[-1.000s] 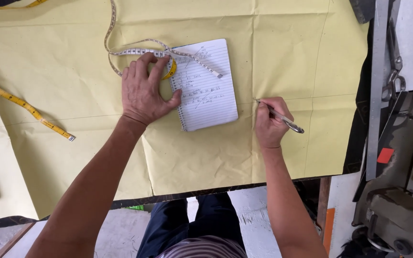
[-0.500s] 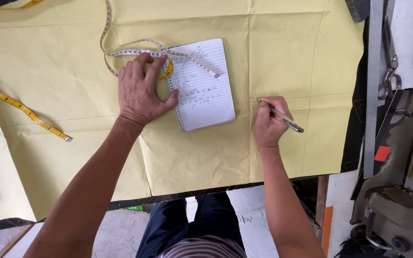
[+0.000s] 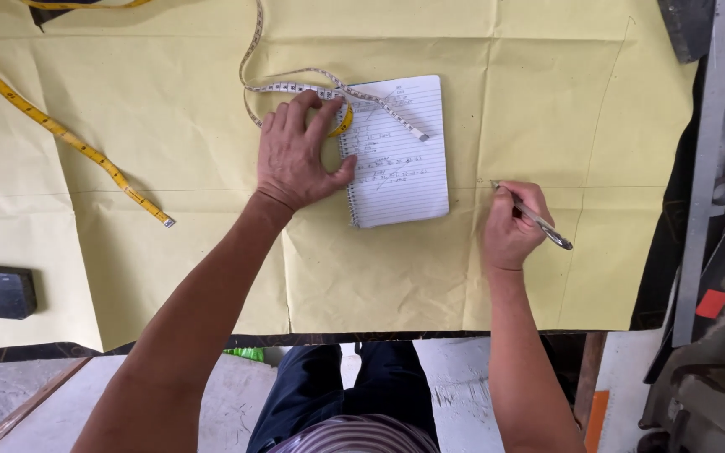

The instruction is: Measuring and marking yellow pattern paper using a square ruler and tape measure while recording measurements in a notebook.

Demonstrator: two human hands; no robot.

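Pen (image 3: 535, 220) is pinched in the closed right hand (image 3: 509, 228), tip on thin yellow paper (image 3: 547, 101); it looks light and rigid. Notebook (image 3: 400, 159) is pinned flat under the open left hand (image 3: 295, 155); its pages seem flimsy.

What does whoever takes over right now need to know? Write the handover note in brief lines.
Left hand: flat, pressing the left edge of the white lined spiral notebook, fingers on the white measuring tape looped there.
Right hand: gripping a slim silver pen, tip on the large yellow paper sheet.
Yellow measuring tape lies loose at far left.
Done: notebook page carries handwritten notes; a faint line crosses the sheet at the pen tip.
Left: the marking at the pen tip looks unfinished; little else is drawn on the sheet.
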